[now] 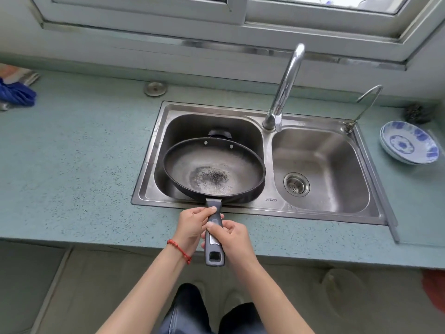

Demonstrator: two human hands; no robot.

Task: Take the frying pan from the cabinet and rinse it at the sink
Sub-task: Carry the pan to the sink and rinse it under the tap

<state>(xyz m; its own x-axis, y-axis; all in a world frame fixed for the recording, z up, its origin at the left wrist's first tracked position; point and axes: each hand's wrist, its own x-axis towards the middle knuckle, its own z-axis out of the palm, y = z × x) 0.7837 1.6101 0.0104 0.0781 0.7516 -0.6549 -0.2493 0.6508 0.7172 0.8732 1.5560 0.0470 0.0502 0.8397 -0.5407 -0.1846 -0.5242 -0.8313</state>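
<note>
- Black round non-stick frying pan (214, 171) with a worn grey patch at its centre, held over the left basin of a stainless-steel double sink (267, 206), tilted slightly, far rim toward the wall.
- Long dark grey pan handle (213, 237) reaching back over the sink's front rim and the countertop edge.
- Left hand (192, 227), red beaded bracelet (180, 250) at the wrist, curled around the handle near the pan, thumb laid on top.
- Right hand (231, 237) wrapped around the handle just behind the left, thumb pressed on the upper side.
- Tall curved chrome tap (285, 88) rising from the divider between the two basins; thinner secondary spout (366, 102) at the back right corner.
- Round metal strainer (296, 183) set in the right basin's floor.
- Blue-and-white patterned porcelain bowls (409, 142) stacked on the pale green speckled countertop (72, 165), right of the sink.
- Blue cloth (16, 92) at the far left edge of the counter.
</note>
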